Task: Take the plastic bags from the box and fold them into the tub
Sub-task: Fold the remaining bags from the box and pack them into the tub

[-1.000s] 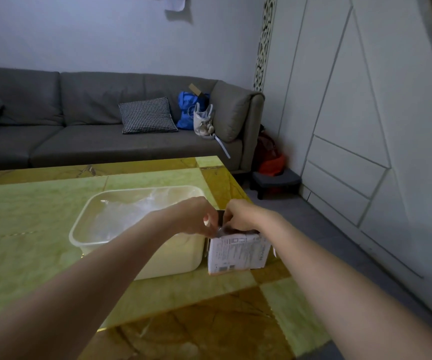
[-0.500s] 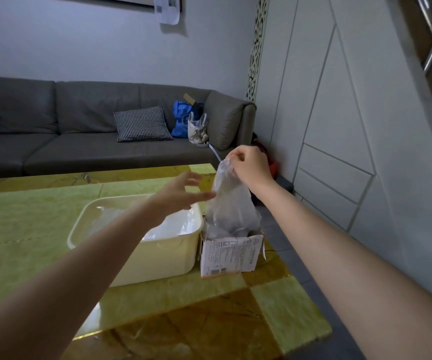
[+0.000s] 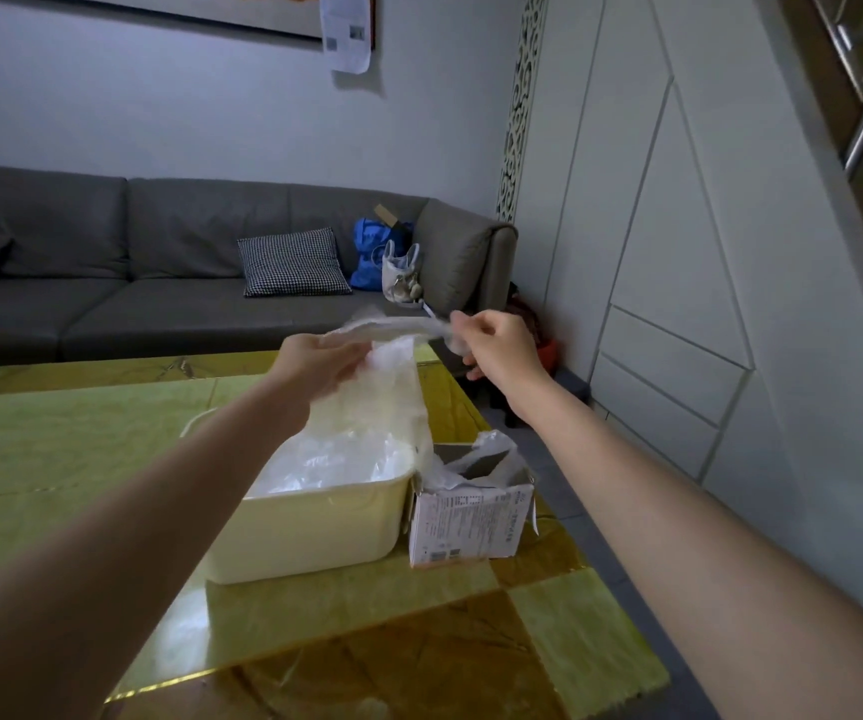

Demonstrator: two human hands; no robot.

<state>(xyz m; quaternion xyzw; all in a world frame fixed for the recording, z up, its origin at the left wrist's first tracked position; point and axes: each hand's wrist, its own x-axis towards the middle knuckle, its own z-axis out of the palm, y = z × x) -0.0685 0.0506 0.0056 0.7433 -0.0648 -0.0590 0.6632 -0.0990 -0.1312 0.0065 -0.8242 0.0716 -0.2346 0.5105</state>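
The left hand (image 3: 315, 363) is raised above the table, its fingers curled round the left end of a thin, clear, crinkled plastic bag (image 3: 388, 392), which stretches across to the right hand (image 3: 497, 350); that hand pinches the bag's other end between thumb and curled fingers. The bag's top edge runs taut between the two hands, and the rest hangs down as a cloudy, wrinkled sheet whose lower end reaches the cream rectangular plastic tub (image 3: 305, 527). Inside the tub lie more clear bags in a glossy, rumpled heap. Just right of the tub, touching or nearly touching its side, stands a small white printed cardboard box (image 3: 468, 527) with its top open and another clear bag (image 3: 476, 459) bunched up out of it. Both rest on a glossy yellow-green and amber patterned table (image 3: 367, 641). Beyond it, along the far wall, stands a long grey sofa (image 3: 107, 267) with a black-and-white checked cushion (image 3: 292, 262) and a blue bag (image 3: 369, 254), and white panelled doors (image 3: 679, 252) fill the right side.
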